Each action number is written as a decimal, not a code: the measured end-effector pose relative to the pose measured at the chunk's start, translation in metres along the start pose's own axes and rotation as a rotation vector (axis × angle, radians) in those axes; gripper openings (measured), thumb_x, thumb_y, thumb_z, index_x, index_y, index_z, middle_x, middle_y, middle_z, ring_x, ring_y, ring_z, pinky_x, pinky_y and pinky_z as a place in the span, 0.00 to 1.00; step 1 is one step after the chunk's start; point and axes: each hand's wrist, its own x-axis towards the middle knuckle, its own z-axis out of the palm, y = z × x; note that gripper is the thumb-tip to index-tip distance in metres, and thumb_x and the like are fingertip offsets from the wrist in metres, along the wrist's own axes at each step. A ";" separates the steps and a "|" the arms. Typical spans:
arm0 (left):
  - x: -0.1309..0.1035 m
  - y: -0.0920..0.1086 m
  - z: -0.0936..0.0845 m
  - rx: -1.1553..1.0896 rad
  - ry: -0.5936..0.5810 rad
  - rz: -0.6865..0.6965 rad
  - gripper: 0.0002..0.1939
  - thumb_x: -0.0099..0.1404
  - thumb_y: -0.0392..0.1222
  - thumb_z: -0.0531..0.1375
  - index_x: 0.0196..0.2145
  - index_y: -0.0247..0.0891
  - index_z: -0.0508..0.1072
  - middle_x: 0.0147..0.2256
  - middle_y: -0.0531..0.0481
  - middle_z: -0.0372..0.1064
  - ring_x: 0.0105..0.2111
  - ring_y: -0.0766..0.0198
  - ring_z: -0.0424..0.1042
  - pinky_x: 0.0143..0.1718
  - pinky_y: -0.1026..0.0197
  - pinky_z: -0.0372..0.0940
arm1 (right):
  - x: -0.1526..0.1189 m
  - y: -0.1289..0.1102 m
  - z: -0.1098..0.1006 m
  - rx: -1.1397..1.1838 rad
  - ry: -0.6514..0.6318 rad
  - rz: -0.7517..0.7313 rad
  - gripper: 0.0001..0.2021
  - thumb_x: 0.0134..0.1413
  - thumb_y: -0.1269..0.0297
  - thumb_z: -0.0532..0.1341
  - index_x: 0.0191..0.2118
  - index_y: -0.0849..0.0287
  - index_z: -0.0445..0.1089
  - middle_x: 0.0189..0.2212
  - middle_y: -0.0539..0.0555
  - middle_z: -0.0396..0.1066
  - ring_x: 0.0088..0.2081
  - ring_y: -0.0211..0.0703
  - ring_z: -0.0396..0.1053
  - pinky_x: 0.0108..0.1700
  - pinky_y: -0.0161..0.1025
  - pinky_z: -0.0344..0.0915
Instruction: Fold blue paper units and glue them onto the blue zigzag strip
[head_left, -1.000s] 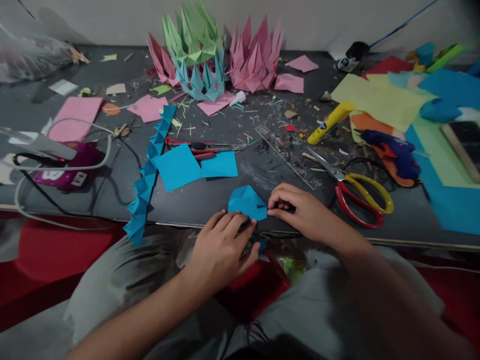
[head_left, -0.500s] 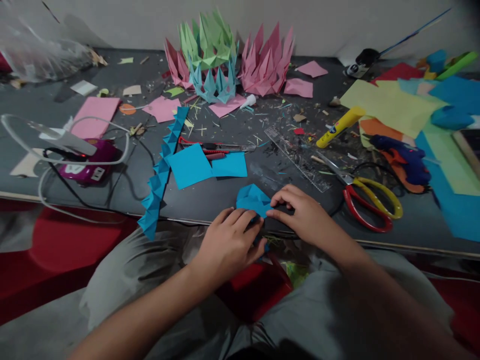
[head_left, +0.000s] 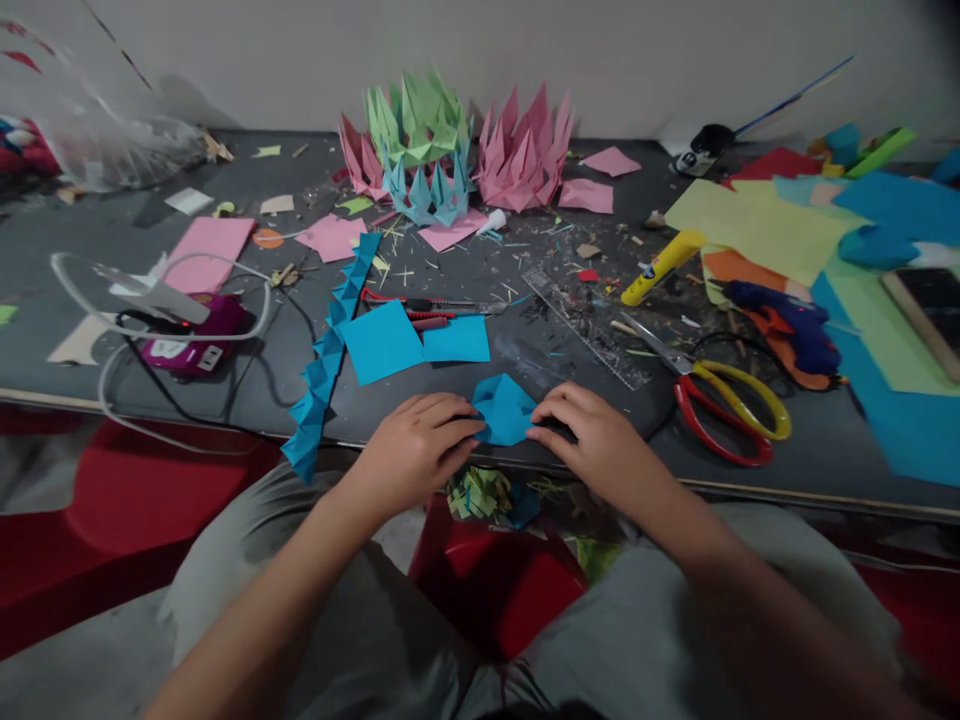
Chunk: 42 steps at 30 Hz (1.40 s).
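A small sheet of blue paper (head_left: 501,408), partly folded, rests at the front edge of the dark table. At its left side my left hand (head_left: 426,440) pinches it between thumb and fingers. My right hand (head_left: 579,428) grips the opposite corner the same way. Behind it are a blue paper square (head_left: 384,343) and another blue piece (head_left: 459,340), which partly cover a red-handled craft knife (head_left: 442,305). A long strip of folded blue paper triangles (head_left: 327,362) lies to the left, its near end sticking out over the table edge.
Scissors with red and yellow handles (head_left: 724,408), a clear ruler (head_left: 589,330), a yellow glue tube (head_left: 661,268) and a blue glue gun (head_left: 787,325) lie to the right. Folded paper crowns (head_left: 525,160) stand at the back. A purple power adapter (head_left: 196,335) with cables sits left.
My left hand has moved from the paper's near edge to its left side, uncovering more of it. The view has shifted slightly, and the paper's flaps now look more opened out.
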 end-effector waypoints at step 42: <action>0.020 0.005 0.004 -0.428 0.001 -0.340 0.02 0.58 0.37 0.61 0.28 0.37 0.73 0.29 0.52 0.68 0.33 0.64 0.67 0.35 0.61 0.61 | -0.018 -0.003 0.008 -0.235 -0.062 -0.414 0.14 0.57 0.62 0.54 0.47 0.57 0.68 0.42 0.60 0.67 0.40 0.48 0.64 0.40 0.46 0.63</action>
